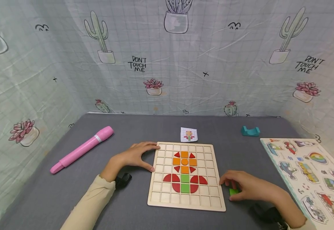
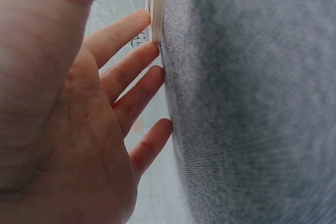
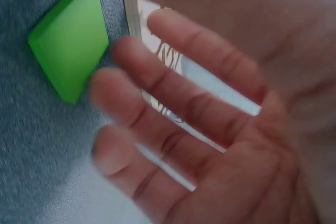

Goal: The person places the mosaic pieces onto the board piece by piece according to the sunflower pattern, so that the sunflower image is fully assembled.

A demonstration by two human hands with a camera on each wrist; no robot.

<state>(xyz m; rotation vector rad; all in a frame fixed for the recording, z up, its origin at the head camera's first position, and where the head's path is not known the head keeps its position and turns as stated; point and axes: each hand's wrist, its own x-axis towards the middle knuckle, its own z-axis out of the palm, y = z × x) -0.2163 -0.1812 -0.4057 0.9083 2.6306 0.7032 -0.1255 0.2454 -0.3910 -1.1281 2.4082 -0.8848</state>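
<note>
Wooden grid board (image 1: pixel 210 179), flat on grey table cover (image 1: pixel 144 127), centre of head view; cells hold a flower figure in red quarter-round, orange and green tiles. Left hand (image 1: pixel 133 156), at 9 o'clock of the board: fingers spread and fairly straight, fingertips (image 2: pixel 152 51) resting on the cloth against the board's left edge, nothing gripped. Right hand (image 1: pixel 246 188), at 4 o'clock of the board, just off its right edge: palm down, fingers loosely bent and open over a green square tile (image 1: pixel 234 191); the tile lies flat on the cloth beside the fingertips (image 3: pixel 118 48), and whether they touch it cannot be told. Small pattern card (image 1: pixel 188 134), at 12 o'clock, just beyond the board. Pink marker-shaped toy (image 1: pixel 82 149), at 10 o'clock, well apart. Teal block (image 1: pixel 250 131), at 1 o'clock. Vehicle peg puzzle (image 1: pixel 311 172), at 3 o'clock, right table edge. Cactus-print cloth backdrop (image 1: pixel 167 64).
</note>
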